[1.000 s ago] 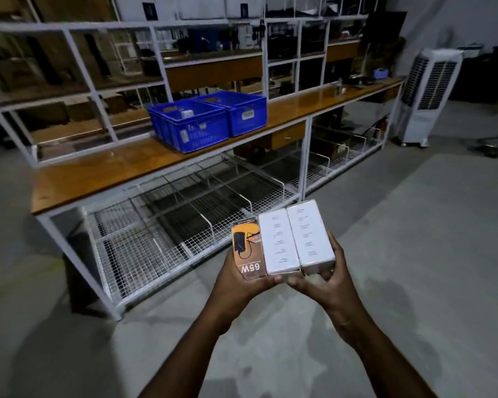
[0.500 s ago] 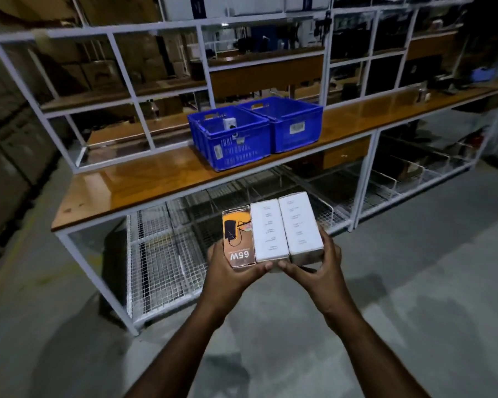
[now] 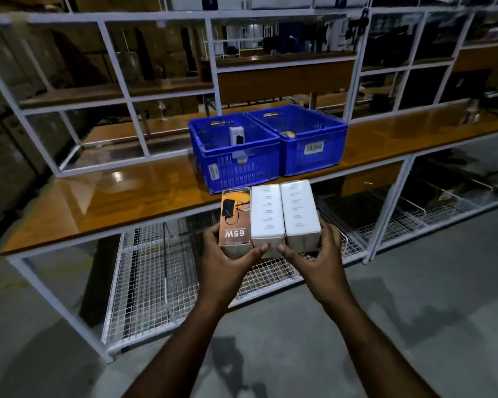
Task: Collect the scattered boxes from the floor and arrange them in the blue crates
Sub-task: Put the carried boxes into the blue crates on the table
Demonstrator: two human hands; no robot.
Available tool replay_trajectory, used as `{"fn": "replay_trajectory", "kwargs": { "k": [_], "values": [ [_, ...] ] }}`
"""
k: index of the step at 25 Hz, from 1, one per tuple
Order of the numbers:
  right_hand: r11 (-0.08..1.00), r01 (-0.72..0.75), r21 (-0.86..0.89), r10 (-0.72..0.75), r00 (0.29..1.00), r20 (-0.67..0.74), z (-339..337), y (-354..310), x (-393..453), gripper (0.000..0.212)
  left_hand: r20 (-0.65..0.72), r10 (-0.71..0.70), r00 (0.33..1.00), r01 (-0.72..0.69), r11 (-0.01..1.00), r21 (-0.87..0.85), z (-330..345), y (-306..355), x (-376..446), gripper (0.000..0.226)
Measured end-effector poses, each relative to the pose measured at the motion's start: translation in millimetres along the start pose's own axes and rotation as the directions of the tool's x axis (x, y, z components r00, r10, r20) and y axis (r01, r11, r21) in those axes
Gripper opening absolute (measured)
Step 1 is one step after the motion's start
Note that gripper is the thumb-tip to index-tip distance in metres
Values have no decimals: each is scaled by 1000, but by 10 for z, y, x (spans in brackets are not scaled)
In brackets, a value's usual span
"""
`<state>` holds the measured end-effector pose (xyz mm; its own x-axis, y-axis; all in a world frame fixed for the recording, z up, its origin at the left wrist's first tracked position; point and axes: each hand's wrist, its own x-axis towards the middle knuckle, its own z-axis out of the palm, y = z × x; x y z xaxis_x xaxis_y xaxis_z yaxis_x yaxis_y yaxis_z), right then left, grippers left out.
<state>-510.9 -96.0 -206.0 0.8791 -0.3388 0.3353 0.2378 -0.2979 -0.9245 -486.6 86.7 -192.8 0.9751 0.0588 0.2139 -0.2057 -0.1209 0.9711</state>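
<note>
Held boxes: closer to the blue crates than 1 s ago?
Yes. The three boxes held between left hand and right hand now sit just below the blue crates; earlier a wide shelf gap separated them.

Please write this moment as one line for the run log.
phase: carry | left hand: grips orange box | right hand: grips white boxes | blue crates: ahead on shelf
</note>
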Motion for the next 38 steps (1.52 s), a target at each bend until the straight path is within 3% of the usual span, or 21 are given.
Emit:
{"fn": "replay_trajectory", "kwargs": {
  "k": [4, 14, 21, 26, 30, 32, 34, 36, 38],
  "values": [
    [996, 84, 6, -84, 996, -5, 306, 192, 974, 90, -59, 94, 994, -98, 993, -67, 242, -145, 978, 92],
    [987, 161, 2, -161, 987, 2, 1044, 312, 3253, 86, -216, 206, 954, -208, 978, 15, 616, -155, 3238, 94],
    [974, 176, -143, -174, 984, 26, 1503, 557, 4497, 80, -255, 139, 957, -110, 986, 123, 756, -262, 4335, 77],
    [959, 187, -215, -176, 982, 69, 1665, 754, 5320, 72, -303, 191, 934, -62, 919, 389, 943, -399, 5059, 68],
    [904, 188, -384, -144, 980, 140, 1728, 1007, 5716, 82, -262, 40, 964, 81, 896, 437, 1057, -536, 5469, 77],
    [824, 233, -516, -137, 966, 218, 1751, 1130, 5765, 77, -250, -99, 963, 220, 826, 518, 1078, -562, 5572, 88],
    [699, 294, -652, -130, 949, 289, 1764, 1208, 5820, 67, -211, -276, 938, 343, 645, 683, 1072, -644, 5696, 98],
    [543, 358, -760, -124, 929, 349, 1777, 1230, 5862, 58, -124, -420, 899, 335, 475, 814, 1051, -699, 5773, 105],
    [362, 407, -839, -35, 905, 424, 1820, 1216, 5849, 63, -33, -525, 851, 251, 350, 902, 1067, -744, 5844, 102]
  ]
}}
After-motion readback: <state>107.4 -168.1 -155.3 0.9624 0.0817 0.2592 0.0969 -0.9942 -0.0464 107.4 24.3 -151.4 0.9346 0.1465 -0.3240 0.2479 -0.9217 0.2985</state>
